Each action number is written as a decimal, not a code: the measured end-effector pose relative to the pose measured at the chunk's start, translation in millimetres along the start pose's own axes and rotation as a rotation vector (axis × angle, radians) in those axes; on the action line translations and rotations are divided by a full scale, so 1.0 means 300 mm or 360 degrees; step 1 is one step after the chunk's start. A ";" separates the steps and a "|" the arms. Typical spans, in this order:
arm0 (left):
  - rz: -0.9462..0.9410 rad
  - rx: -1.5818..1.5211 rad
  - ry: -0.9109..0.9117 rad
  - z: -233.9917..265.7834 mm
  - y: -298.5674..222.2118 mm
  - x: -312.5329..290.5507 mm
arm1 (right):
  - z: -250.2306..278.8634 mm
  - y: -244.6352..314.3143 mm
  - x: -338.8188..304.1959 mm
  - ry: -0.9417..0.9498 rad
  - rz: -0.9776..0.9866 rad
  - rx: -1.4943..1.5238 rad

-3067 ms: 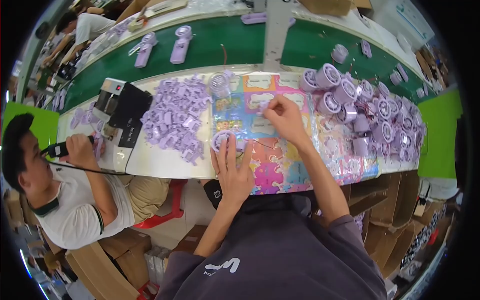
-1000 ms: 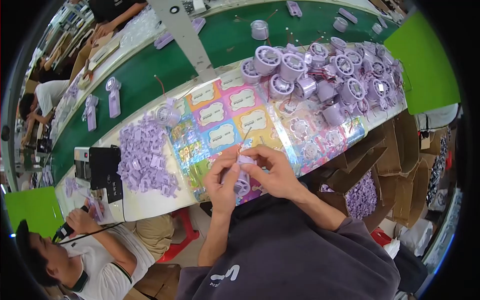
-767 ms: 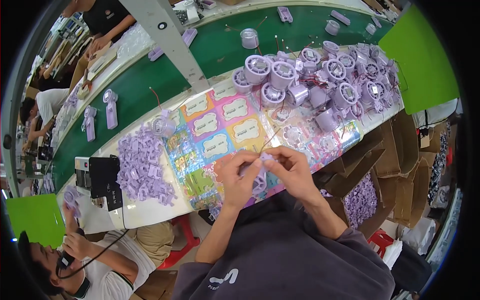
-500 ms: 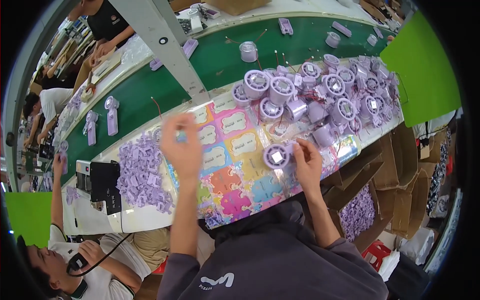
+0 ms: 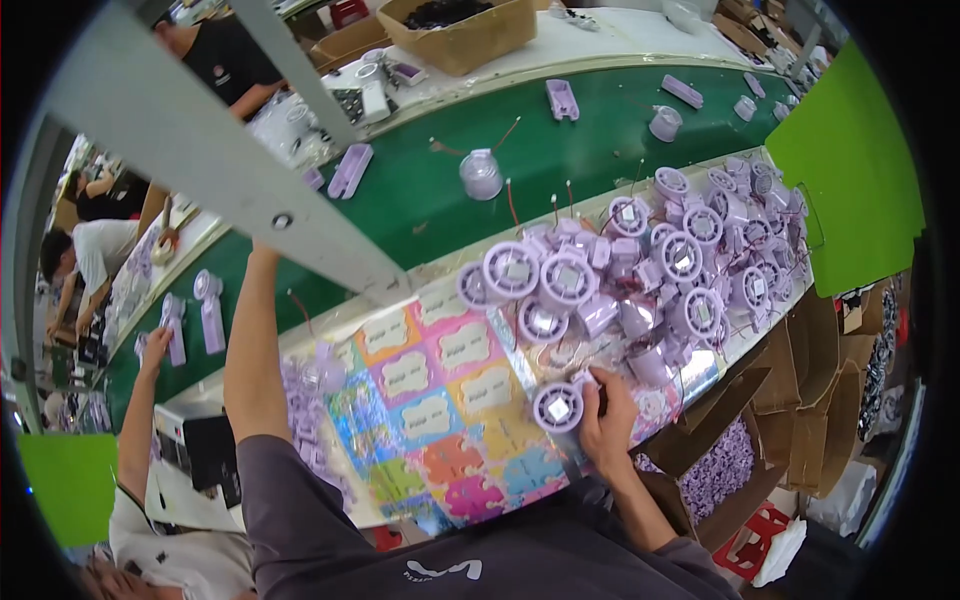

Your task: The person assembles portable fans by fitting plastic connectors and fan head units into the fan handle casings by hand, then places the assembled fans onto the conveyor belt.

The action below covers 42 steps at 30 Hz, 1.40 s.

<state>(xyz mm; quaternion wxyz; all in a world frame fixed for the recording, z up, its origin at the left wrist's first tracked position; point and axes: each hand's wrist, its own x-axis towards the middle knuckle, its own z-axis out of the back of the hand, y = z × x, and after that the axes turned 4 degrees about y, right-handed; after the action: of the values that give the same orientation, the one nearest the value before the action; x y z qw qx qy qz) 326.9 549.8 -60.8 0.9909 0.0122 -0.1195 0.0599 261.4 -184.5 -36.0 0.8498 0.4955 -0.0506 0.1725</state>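
My right hand (image 5: 608, 418) is closed on a round light-purple fan head (image 5: 558, 407), gripping its short neck between thumb and fingers. A pale square sits at the fan head's centre. It is held low over the colourful printed sheet (image 5: 405, 376). My left forearm (image 5: 256, 340) stretches forward to the green conveyor belt (image 5: 420, 215). The grey metal post (image 5: 240, 180) covers my left hand, so its fingers and anything in them are hidden. To the right, a large heap of purple fan heads (image 5: 683, 256) with thin wires lies on the worktable.
Small purple parts (image 5: 305, 420) are piled beside my left arm. A co-worker's hand (image 5: 156, 346) touches a purple fan (image 5: 173, 325) on the belt at left. Purple handle shells (image 5: 350, 172) and a clear-and-purple cup (image 5: 481, 176) stand on the belt. Cardboard boxes (image 5: 735, 400) stand at lower right.
My left hand has gone from above the printed sheet, forward and left, behind the post. My right hand keeps the fan head. The co-worker's arm has reached farther onto the belt. The view has shifted.
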 end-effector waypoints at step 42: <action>0.1170 -0.1485 0.0125 0.570 -1.393 -0.772 | 0.079 -0.071 0.072 0.0350 -0.0443 0.0783</action>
<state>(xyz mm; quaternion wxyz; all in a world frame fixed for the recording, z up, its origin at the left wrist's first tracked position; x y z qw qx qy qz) 114.1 101.7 45.9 0.8095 -0.4690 -0.0929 0.3407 290.8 -209.3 -36.1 0.7200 0.6671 0.1535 0.1141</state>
